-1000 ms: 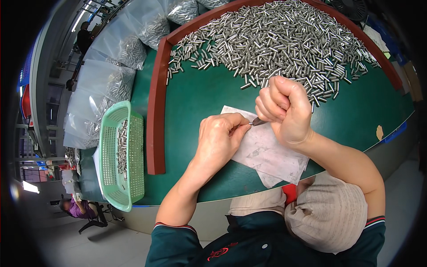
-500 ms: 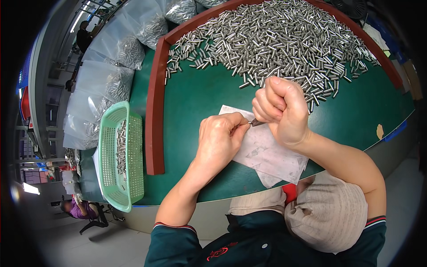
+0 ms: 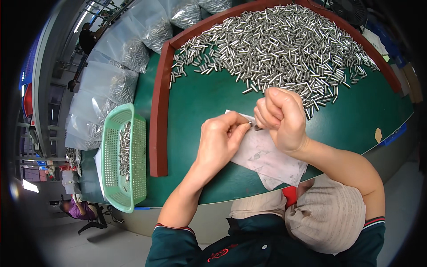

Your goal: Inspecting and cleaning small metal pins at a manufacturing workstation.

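In the head view, the fingers of the left hand [image 3: 216,139] pinch 1 metal pin [image 3: 250,123] above the white sheet [image 3: 262,159]; those of the right hand [image 3: 284,119] clench a dark tool [image 3: 258,128] just beside it. A steady pin and light tool pressure should help.

- I'm in a factory workshop, at a green bench [image 3: 195,102] that carries red rails [image 3: 159,124].
- Beyond my right grip [image 3: 283,118] spreads a great heap of short metal pins [image 3: 280,49].
- Left of my left grip [image 3: 219,139], a mesh basket [image 3: 139,167] and clear bags [image 3: 106,81] hold metal pins too.
- Farther left, past the bench, sits a co-worker in purple [image 3: 82,210].
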Tool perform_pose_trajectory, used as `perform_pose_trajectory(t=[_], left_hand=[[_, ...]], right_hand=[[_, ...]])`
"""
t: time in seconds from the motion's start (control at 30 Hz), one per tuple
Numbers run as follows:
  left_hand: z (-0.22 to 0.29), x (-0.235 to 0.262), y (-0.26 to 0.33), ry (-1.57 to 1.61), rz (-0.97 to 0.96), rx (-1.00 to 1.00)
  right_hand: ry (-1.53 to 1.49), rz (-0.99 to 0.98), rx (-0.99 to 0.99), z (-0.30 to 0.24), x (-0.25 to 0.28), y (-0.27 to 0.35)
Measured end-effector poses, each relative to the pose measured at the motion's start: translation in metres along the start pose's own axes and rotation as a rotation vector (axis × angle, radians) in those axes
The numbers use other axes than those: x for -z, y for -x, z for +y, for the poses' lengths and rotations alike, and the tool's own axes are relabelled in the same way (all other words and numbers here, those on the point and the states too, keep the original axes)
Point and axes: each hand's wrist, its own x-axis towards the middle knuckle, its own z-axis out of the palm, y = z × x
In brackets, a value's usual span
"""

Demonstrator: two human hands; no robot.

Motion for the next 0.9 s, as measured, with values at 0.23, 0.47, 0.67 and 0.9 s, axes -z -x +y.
perform_pose_trajectory(t=[0.23,0.47,0.67,0.9], left_hand=[[-0.024,0.013,-0.01,1.425,-0.316,0.347],[-0.025,0.01,-0.012,1.504,-0.278,0.407],[-0.03,0.009,-0.012,1.553,-0.315,0.421],[-0.027,0.009,-0.011,1.541,-0.313,0.449]], right_hand=[[0.038,-0.006,-0.047,-0.001,0.003,0.0],[0.051,0.018,-0.06,-0.005,0.001,-0.002],[0.037,0.018,-0.073,-0.004,0.003,-0.004],[0.044,0.02,-0.063,-0.003,0.004,-0.004]])
